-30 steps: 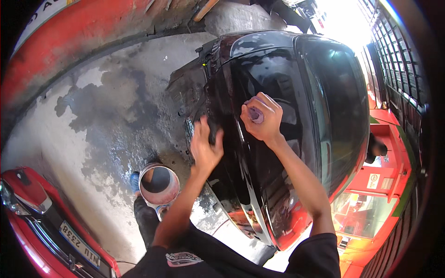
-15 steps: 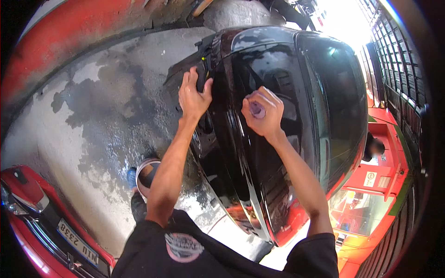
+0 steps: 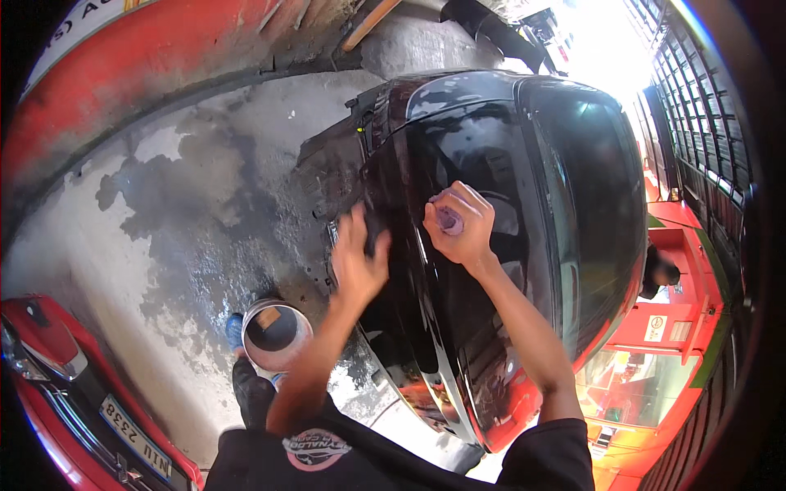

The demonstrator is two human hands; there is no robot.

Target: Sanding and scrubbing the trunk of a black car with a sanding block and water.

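My right hand (image 3: 460, 222) is closed around a pale purple wad (image 3: 449, 218), resting on the glossy black panel of a car (image 3: 483, 319), right of a long body ridge. My left hand (image 3: 360, 262) is lower left of it, at the car's left edge, blurred, with fingers partly spread. A dark patch lies between its thumb and fingers; I cannot tell whether it is something held or the dark bodywork behind. The car's dark glass (image 3: 589, 196) is to the right.
A pale bucket (image 3: 300, 337) stands by my foot on wet, patchy concrete (image 3: 172, 245). A red car (image 3: 57, 327) is at lower left, a red-painted wall (image 3: 98, 90) upper left. A person in dark clothing (image 3: 659, 270) is beyond the car at right, near red fixtures and metal bars (image 3: 704, 123).
My left hand moved up along the car's left edge about half a second ago and has since come back down. My right hand shifted slightly, still gripping the purple wad.
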